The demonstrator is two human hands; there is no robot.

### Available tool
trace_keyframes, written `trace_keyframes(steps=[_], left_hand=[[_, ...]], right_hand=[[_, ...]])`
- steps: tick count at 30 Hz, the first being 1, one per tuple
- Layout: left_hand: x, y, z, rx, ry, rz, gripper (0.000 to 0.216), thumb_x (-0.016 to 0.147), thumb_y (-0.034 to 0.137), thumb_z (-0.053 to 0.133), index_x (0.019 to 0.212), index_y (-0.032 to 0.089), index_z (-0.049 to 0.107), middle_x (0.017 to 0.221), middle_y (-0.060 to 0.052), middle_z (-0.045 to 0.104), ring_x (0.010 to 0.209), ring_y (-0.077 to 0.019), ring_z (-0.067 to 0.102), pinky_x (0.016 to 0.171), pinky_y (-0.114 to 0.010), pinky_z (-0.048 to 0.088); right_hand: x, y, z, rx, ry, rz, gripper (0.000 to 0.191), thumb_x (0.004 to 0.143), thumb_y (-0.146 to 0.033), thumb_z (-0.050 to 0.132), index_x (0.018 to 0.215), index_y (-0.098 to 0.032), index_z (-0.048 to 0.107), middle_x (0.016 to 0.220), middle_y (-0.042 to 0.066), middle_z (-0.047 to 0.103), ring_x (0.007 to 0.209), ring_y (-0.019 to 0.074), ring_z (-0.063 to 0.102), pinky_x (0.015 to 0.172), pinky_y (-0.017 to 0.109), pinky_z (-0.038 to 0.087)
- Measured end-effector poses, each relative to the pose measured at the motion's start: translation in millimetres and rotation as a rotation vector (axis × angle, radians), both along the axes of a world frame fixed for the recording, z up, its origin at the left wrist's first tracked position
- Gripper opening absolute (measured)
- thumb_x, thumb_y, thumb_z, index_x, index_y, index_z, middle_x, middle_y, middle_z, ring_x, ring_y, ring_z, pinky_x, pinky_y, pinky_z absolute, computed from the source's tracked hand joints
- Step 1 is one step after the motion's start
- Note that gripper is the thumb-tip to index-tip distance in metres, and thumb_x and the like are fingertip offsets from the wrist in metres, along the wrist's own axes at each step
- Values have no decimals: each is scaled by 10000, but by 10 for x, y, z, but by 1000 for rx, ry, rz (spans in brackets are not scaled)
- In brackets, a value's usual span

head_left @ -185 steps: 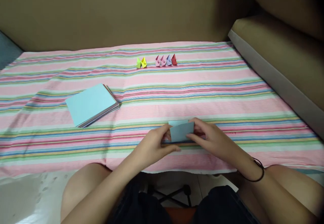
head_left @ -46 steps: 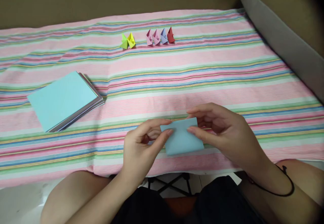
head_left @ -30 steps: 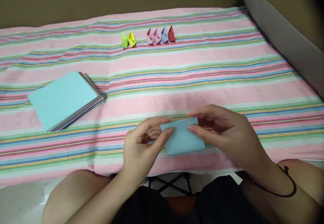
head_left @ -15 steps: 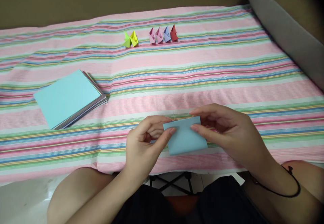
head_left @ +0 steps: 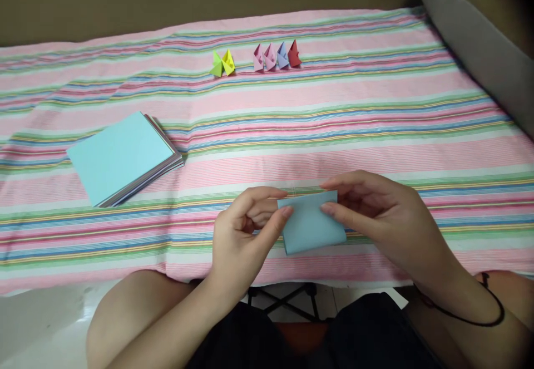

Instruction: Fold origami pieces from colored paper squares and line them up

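Two hands hold one small blue folded paper [head_left: 312, 225] just above the near edge of the striped cloth [head_left: 334, 135]. The left hand [head_left: 244, 235] pinches the paper's top left corner between thumb and pointer finger. The right hand [head_left: 384, 221] pinches the top right corner the same way, with its other fingers curled behind the paper. A thin black band [head_left: 484, 308] loops around the right wrist. Below the paper are the person's bare knees and dark shorts, and a bit of a black folding frame [head_left: 283, 302] shows under the cloth's edge. To the left of the folded paper and a little farther away lies a stack of paper sheets [head_left: 123, 157] with a light blue sheet on top. Far behind the folded paper, near the back edge of the cloth, stands a row of tiny folded paper shapes: a green and yellow pair [head_left: 222, 64], then two pink ones [head_left: 264, 57], a purple one [head_left: 282, 56] and a red one [head_left: 294, 54], standing close together. To the right of the cloth is a grey cushion edge [head_left: 479, 52].
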State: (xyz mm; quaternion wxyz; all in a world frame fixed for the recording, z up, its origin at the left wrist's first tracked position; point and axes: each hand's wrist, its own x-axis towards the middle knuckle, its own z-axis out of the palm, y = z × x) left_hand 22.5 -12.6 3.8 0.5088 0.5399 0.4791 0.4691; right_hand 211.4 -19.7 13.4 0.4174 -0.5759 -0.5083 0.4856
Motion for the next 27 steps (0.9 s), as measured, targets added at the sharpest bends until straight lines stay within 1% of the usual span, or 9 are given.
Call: trace_keyframes(steps=[4, 8, 15, 20, 27], left_hand=[[-6, -9, 0, -5, 6, 4, 153, 812, 171, 656, 961, 202, 648, 631, 27, 630, 567, -78, 578, 497, -164, 463], [-12, -7, -8, 16, 20, 10, 165, 813, 172, 661, 973, 204, 643, 667, 19, 676, 591, -89, 617, 517, -173, 485], [-20, -9, -9, 73, 46, 15, 199, 798, 137, 670, 981, 212, 644, 656, 32, 658, 601, -80, 605, 540, -170, 485], [-16, -11, -5, 105, 89, 36, 154, 798, 136, 670, 936, 206, 670, 642, 31, 656, 580, -75, 603, 512, -159, 480], [-16, 1, -5, 71, 72, 48, 109, 794, 143, 678, 879, 210, 689, 669, 27, 703, 575, -84, 648, 487, -143, 511]], right_hand=[[-6, -6, 4, 8, -30, -21, 165, 742, -291, 740, 898, -294, 687, 802, 4, 671, 721, 163, 652, 556, 249, 564], [-6, -15, -13, 5, -39, -21, 170, 746, -303, 739, 907, -298, 685, 817, 11, 675, 728, 169, 657, 539, 247, 568], [4, -14, -30, 12, -53, -18, 171, 745, -322, 738, 908, -299, 689, 803, 9, 663, 701, 162, 638, 511, 243, 555], [4, -13, -20, 5, -42, -18, 165, 741, -312, 742, 897, -305, 691, 790, -3, 660, 698, 149, 635, 520, 226, 547], [-14, -5, -3, -7, -16, -26, 155, 741, -311, 738, 886, -284, 694, 752, -1, 649, 670, 145, 631, 506, 222, 532]])
